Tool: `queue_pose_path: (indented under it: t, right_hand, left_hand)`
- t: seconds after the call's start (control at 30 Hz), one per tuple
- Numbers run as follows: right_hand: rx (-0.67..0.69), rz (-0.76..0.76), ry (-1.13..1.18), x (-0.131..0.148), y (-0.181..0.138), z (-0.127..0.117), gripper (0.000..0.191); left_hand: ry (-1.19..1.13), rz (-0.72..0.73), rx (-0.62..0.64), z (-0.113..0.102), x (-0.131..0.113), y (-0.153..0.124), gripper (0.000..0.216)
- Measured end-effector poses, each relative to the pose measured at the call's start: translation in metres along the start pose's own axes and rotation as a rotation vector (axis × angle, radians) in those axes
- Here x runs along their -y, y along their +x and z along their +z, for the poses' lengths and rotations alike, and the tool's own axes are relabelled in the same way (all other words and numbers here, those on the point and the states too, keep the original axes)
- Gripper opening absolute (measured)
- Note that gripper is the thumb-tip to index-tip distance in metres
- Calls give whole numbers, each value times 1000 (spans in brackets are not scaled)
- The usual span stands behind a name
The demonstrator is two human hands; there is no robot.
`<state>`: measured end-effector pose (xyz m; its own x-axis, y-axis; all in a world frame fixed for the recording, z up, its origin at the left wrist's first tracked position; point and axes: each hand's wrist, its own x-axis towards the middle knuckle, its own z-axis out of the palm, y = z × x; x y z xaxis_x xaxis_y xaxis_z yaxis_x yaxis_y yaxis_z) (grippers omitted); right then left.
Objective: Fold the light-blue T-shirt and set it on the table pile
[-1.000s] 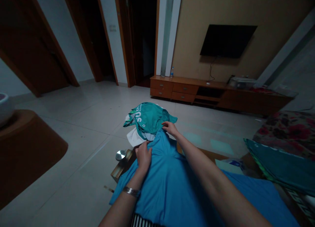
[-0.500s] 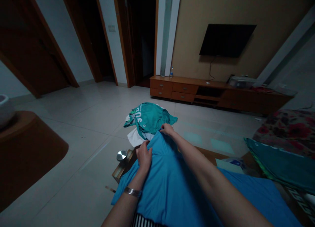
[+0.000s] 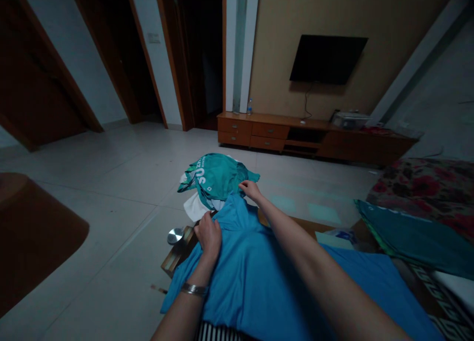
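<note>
1. Blue shirt (image 3: pixel 266 282) lies spread over a low wooden table (image 3: pixel 174 259), nearest the camera.
2. The left hand (image 3: pixel 209 235), a metal bracelet (image 3: pixel 193 289) at its wrist, has its fingers curled down onto the shirt's upper edge.
3. The right hand (image 3: pixel 251 189), farther on, pinches the shirt's far tip, fingers together.
4. Just beyond lies a crumpled teal garment (image 3: pixel 218 175) on white cloth (image 3: pixel 192 210).
5. Far off stand a wooden cabinet (image 3: pixel 274 133) and a wall television (image 3: pixel 328 58).

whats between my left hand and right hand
Only the blue shirt: its bunched far edge runs from the left hand to the right hand, seen in the head view.
</note>
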<state>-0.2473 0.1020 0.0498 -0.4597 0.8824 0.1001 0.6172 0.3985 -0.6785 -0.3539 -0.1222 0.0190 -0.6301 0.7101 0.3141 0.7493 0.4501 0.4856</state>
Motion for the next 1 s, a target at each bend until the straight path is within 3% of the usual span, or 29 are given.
queue_pose_path:
  t: [0.2, 0.27, 0.37, 0.6, 0.87, 1.0]
  right_hand:
    - [222, 197, -73, -35, -38, -49, 43]
    - [291, 233, -85, -39, -53, -53, 46]
    - [324, 221, -77, -36, -67, -50, 36]
    - [97, 193, -111, -30, -67, -44, 13]
    - [-42, 167, -127, -35, -88, -18, 17]
    - [-106, 113, -57, -39, -96, -25, 29]
  left_hand:
    - [-2, 14, 15, 0, -3, 1, 31]
    - [-19, 19, 12, 0, -3, 1, 31]
    - [-39, 19, 8, 1, -3, 2, 32]
    - [-63, -24, -9, -1, -8, 3, 33]
    - [-41, 2, 5, 1, -6, 4, 31]
    - [-25, 5, 14, 1, -9, 4, 30]
